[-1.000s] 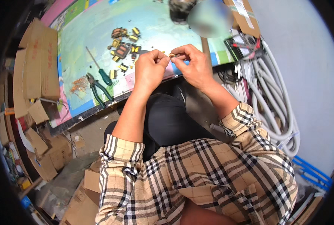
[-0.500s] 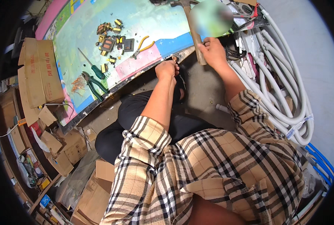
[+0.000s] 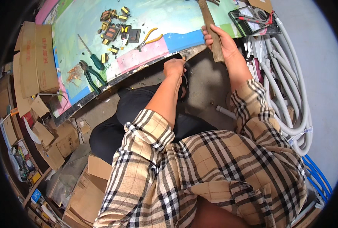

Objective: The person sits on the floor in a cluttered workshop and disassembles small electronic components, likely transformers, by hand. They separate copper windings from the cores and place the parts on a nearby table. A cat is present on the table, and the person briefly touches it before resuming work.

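My right hand (image 3: pixel 229 45) is closed around the wooden handle of a hammer (image 3: pixel 210 23), which points away over the table edge; its metal head is cut off by the top of the picture. My left hand (image 3: pixel 173 68) is a fist just below the table's near edge. A small coppery tip (image 3: pixel 183 58) shows by its fingers, but what it holds is hidden. Left of my hands on the table lie yellow-handled pliers (image 3: pixel 150 38), green-handled pliers (image 3: pixel 92 76), a screwdriver (image 3: pixel 93 55) and several small transformer-like parts (image 3: pixel 111 33).
The painted table (image 3: pixel 176 19) has a worn near edge. A multimeter-like device with red probes (image 3: pixel 252 18) sits at its right end. Coiled grey conduit (image 3: pixel 301 87) stands at the right. Cardboard boxes (image 3: pixel 36 60) and shelves crowd the left. Copper-coloured scraps (image 3: pixel 74 73) lie beside the green pliers.
My right hand has gone from fingers against the hammer handle to a grip around it, and the handle has shifted right. My left hand stays a fist near the table edge.
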`<action>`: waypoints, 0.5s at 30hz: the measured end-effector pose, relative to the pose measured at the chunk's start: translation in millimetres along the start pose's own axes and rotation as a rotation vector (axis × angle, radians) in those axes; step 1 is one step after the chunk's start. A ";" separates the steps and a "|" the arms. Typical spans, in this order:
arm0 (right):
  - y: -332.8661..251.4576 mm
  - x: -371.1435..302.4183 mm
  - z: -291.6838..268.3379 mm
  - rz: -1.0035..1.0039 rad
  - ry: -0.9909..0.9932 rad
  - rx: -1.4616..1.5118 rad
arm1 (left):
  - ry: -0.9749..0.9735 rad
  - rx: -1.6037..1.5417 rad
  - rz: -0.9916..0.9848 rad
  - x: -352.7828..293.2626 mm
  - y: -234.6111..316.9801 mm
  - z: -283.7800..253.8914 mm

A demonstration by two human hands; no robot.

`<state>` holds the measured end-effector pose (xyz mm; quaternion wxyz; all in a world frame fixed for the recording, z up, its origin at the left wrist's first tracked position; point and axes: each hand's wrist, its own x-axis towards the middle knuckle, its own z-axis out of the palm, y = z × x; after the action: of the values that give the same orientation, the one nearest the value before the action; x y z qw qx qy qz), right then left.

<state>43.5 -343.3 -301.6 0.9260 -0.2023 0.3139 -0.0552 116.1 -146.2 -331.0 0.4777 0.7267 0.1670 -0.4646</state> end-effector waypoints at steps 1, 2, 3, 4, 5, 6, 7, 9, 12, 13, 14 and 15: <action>-2.9 7.6 -5.6 0.024 -0.031 0.074 | -0.001 -0.008 0.004 0.0 -2.2 0.9; -3.3 9.7 -4.8 0.018 0.026 -0.018 | -0.001 -0.019 0.009 -0.3 -2.2 2.2; -4.1 11.2 -4.2 0.009 0.083 -0.109 | -0.003 -0.030 0.015 -0.4 -1.6 3.6; -5.9 12.3 -3.8 -0.002 0.141 -0.199 | 0.009 0.002 0.011 -0.9 -1.2 4.6; -3.7 4.2 7.9 -0.037 0.210 -0.376 | 0.049 0.029 0.037 -3.4 -2.1 2.4; 1.7 -19.2 32.2 -0.076 0.288 -0.561 | 0.076 0.054 0.057 -6.9 -0.4 -1.7; 7.9 -42.3 47.1 -0.126 0.354 -0.744 | 0.109 0.078 0.088 -8.5 0.4 -1.3; 20.9 -81.3 47.2 -0.179 0.365 -0.825 | 0.126 0.120 0.149 -6.5 -6.9 3.2; 47.7 -129.2 31.8 -0.264 0.365 -1.101 | 0.167 0.110 0.240 -2.6 -17.7 7.3; 55.2 -139.0 31.1 -0.268 0.368 -1.143 | 0.200 0.112 0.288 5.8 -25.3 8.8; 56.6 -147.1 32.3 -0.234 0.387 -1.194 | 0.240 0.105 0.334 14.2 -34.8 12.4; 57.5 -153.3 31.7 -0.202 0.409 -1.240 | 0.278 0.103 0.382 16.1 -37.0 14.9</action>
<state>-60.9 -244.9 -216.6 0.5498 -0.7120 0.4366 0.0121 91.3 -144.1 -366.1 0.4915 0.8256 0.0668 -0.2691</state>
